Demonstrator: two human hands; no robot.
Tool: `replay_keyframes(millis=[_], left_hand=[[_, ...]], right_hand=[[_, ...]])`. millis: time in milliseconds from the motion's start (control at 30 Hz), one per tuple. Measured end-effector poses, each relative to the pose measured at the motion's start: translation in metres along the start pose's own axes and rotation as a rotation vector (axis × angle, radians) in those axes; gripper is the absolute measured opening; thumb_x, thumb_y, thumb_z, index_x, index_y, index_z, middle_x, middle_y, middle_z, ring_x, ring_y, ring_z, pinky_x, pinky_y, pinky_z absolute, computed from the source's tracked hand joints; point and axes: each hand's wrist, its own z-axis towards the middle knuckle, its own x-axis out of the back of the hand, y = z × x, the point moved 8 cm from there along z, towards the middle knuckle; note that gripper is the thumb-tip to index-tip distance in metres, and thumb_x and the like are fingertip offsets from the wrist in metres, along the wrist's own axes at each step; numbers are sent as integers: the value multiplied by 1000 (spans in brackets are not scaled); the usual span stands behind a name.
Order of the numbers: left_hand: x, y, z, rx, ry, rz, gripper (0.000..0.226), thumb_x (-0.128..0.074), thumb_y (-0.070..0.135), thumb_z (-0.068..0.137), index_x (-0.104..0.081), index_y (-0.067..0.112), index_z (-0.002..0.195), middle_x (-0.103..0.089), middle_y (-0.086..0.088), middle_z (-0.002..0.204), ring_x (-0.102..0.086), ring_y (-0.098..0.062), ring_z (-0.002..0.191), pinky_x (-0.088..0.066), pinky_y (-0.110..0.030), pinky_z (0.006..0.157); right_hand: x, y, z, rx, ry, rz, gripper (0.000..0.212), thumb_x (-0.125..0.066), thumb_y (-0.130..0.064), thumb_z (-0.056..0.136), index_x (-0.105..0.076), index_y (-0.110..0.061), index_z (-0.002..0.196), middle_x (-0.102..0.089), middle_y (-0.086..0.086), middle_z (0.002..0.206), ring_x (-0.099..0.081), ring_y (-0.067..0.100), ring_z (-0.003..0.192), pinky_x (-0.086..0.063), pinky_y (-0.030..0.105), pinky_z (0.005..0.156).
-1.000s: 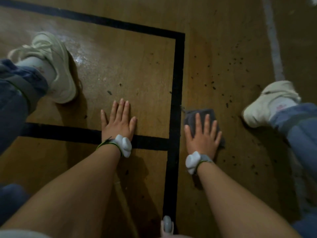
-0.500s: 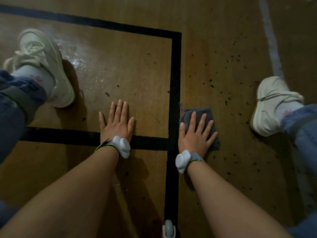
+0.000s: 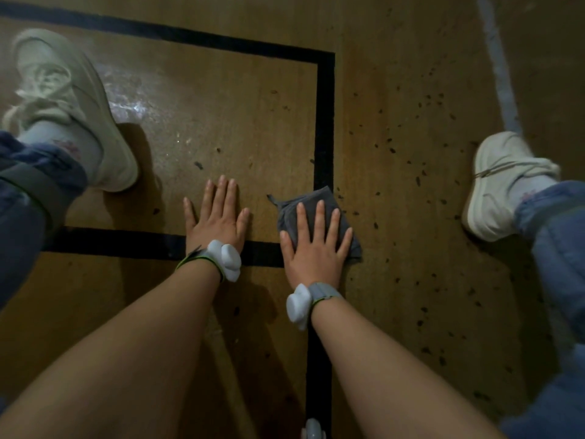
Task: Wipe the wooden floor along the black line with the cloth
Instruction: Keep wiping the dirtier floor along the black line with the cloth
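A dark grey cloth (image 3: 297, 205) lies on the wooden floor (image 3: 221, 122), right over the upright black line (image 3: 325, 122) where it meets a crosswise black line (image 3: 120, 243). My right hand (image 3: 316, 245) presses flat on the cloth with fingers spread and straight. To its left, my left hand (image 3: 218, 217) rests flat on the bare floor, fingers straight, its wrist over the crosswise line. Both wrists carry white sensor bands.
My two legs in blue jeans and white sneakers flank the hands, the left shoe (image 3: 69, 106) at upper left, the right shoe (image 3: 503, 185) at right. Dark specks dot the floor right of the line. A pale line (image 3: 500, 68) runs at the far right.
My right hand has slid the cloth leftward, from just right of the upright black line onto it. My left hand stays planted. The right foot has shifted.
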Motion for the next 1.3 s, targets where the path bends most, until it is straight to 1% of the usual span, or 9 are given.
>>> replay_keyframes(millis=[167,367,600,833,900,1000,1100,1200,1300], left_hand=[[2,1,-1,-6,-8,-3,61,-8,51,102,19,30,152,28,13,157,29,-9,143,19,-49,115],[4,-2,-6,-63,-8,-37,61,-10,51,102,17,31,152,25,13,158,28,-8,143,17,-47,117],[0,-15,-43,-35,55,-7,62,-10,54,100,12,30,154,22,12,159,25,-10,144,16,-46,118],[-9,-32,-52,3,-2,-21,64,-5,56,99,20,29,152,31,12,156,32,-8,141,18,-47,117],[-10,-31,-52,1,-10,-27,64,-5,55,99,20,28,152,31,12,155,32,-8,141,18,-47,117],[-8,-31,-53,0,-8,-30,63,-6,53,100,19,28,152,32,11,155,32,-9,141,18,-47,117],[-8,-30,-53,23,-20,-19,62,-6,51,101,20,27,152,32,10,155,31,-9,141,16,-48,117],[-6,-29,-55,47,0,-3,62,-6,50,101,19,27,152,30,10,156,30,-10,142,14,-49,118],[-7,-28,-55,48,24,14,62,-6,51,101,19,27,152,28,9,157,28,-10,143,15,-48,118]], right_hand=[[0,4,1,6,-33,3,63,-11,-63,98,13,-40,151,16,-4,163,18,26,149,11,56,118],[4,28,3,25,-20,-17,65,-6,-67,94,14,-41,150,14,-9,162,15,22,150,9,51,120],[17,126,-8,-303,-30,14,64,-7,-68,95,9,-45,152,9,-6,165,10,24,151,4,53,121],[17,117,-12,-409,-25,43,62,-9,-62,98,7,-40,154,11,-2,165,14,26,150,6,57,119],[13,95,-15,-379,-20,42,62,-8,-61,98,10,-38,154,14,0,164,15,28,150,6,57,118],[7,46,-21,-203,-28,38,61,-8,-60,99,19,-38,150,20,1,162,19,29,149,9,58,117],[-5,4,-32,-43,-28,38,61,-11,-59,100,16,-38,151,19,0,161,21,30,148,11,58,117],[-12,-12,-39,-3,15,10,62,-13,-61,99,6,-38,153,11,0,163,13,30,150,7,59,117],[-12,-11,-38,0,3,-6,62,-11,-62,98,8,-40,153,12,-1,163,14,29,150,9,58,118]])
